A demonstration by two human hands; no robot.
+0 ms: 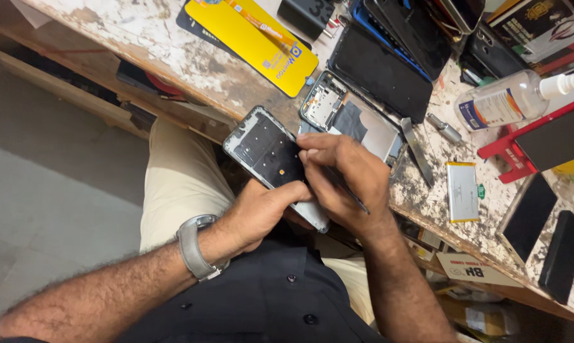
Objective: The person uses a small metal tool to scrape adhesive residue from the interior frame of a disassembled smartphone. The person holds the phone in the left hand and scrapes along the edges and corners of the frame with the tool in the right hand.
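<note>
Worn, paint-scraped wood makes up the bench, running from upper left to lower right above a grey floor. At upper right a clear plastic spray bottle lies on its side, liquid inside. A yellow card package sits top centre; a silver flat battery lies right of centre. At mid-frame the left hand clasps an opened grey phone frame from below, while the right hand pinches a thin dark tool against it.
</note>
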